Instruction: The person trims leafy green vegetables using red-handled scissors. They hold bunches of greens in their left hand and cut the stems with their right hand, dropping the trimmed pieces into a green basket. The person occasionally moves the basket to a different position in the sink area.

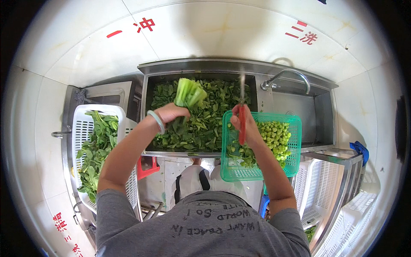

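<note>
My left hand [175,112], with a pale bangle at the wrist, grips a bunch of leafy green vegetables [189,93]; the pale cut stems point up and away from me. Below it, cut green leaves [208,122] fill the left basin of a steel sink [199,154]. My right hand [244,123] is shut on the red handle of a knife [242,125], whose blurred blade points away from me over the basin's right side. Under my right wrist, a green plastic basket [228,170] holds cut stem pieces [276,138] and some leaves.
At the left stands a white plastic basket [78,119] with leafy greens [96,154]. A curved faucet [292,72] rises by the right basin [293,119]. A red stool [149,168] is below the sink. White crates [316,186] stand at the lower right, near a blue cloth [360,151].
</note>
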A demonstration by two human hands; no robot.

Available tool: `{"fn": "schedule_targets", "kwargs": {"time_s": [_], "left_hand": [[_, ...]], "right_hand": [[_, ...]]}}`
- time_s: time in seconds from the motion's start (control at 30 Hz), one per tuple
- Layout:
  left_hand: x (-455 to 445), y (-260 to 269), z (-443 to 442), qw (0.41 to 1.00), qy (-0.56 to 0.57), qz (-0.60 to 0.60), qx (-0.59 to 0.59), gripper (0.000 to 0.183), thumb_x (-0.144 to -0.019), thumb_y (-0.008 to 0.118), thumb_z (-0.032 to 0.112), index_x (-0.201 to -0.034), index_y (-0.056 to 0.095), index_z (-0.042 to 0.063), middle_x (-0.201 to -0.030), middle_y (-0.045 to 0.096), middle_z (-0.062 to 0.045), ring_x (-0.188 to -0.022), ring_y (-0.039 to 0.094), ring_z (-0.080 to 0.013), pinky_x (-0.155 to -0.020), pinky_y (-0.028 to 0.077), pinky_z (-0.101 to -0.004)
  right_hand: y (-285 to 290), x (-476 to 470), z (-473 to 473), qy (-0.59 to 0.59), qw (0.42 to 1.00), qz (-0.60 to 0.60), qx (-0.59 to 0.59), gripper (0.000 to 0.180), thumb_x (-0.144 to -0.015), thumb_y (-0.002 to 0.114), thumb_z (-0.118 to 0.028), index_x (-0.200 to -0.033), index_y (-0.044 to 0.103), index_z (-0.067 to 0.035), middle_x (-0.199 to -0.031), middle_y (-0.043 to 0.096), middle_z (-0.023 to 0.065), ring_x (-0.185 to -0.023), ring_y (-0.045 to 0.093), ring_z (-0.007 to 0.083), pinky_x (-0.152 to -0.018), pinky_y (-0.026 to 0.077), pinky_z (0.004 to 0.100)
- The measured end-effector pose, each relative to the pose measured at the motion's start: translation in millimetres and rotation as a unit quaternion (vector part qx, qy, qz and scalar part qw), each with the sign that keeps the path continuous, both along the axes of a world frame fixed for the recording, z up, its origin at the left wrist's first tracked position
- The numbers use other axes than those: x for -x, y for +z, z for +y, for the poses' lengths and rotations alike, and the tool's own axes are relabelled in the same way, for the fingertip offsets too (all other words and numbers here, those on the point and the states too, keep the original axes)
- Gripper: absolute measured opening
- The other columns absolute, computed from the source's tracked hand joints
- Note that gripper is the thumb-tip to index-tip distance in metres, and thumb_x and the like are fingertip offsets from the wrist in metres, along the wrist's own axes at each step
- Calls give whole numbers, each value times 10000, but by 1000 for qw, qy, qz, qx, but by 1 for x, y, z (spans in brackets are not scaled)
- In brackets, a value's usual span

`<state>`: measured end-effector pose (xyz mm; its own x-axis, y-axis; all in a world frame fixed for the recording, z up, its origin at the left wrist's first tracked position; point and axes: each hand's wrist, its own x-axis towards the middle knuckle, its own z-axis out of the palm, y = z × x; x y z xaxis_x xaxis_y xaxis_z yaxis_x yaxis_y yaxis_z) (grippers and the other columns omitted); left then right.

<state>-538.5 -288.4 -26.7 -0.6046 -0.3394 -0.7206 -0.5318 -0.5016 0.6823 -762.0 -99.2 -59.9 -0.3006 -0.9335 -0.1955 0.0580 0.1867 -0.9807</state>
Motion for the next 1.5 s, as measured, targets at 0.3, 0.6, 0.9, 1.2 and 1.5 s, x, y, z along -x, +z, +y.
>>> {"fn": "schedule_targets", "kwargs": {"time_s": [0.3,0.6,0.9,1.2,1.5], "left_hand": [[5,4,-40,998,-43,31,43,201,-776,642,247,-767,672,48,-768,654,-49,-681,602,-140,-668,475,-284],[21,1,-27,996,-80,14,48,220,-742,646,227,-831,658,27,-774,635,-36,-707,576,-143,-671,472,-286],[30,-3,-17,991,-77,-4,110,226,-726,673,182,-866,658,6,-825,630,-42,-765,565,-144,-715,464,-308],[38,-1,-10,964,-194,-82,163,294,-744,680,202,-931,683,-25,-835,670,-66,-739,582,-140,-691,470,-298],[34,-8,-9,926,-323,-75,182,310,-729,681,269,-835,689,-22,-736,649,-59,-652,548,-137,-634,440,-314]], "right_hand": [[-9,-6,20,333,925,-60,-173,861,-802,653,-605,-1320,384,28,-1245,495,156,-1171,480,224,-1003,378,350],[-7,-12,6,345,911,-123,-190,847,-860,633,-524,-1404,280,20,-1357,422,164,-1250,423,212,-1029,373,347],[-8,-13,13,333,917,-128,-178,926,-811,670,-564,-1393,278,40,-1346,405,174,-1287,380,237,-1056,330,366],[-11,-15,6,278,935,-136,-174,943,-756,736,-542,-1352,296,42,-1294,411,163,-1255,394,238,-1038,337,363],[-16,-15,-11,313,922,-49,-221,387,-715,697,-321,-914,565,-16,-724,562,42,-670,577,158,-620,474,287]]}}
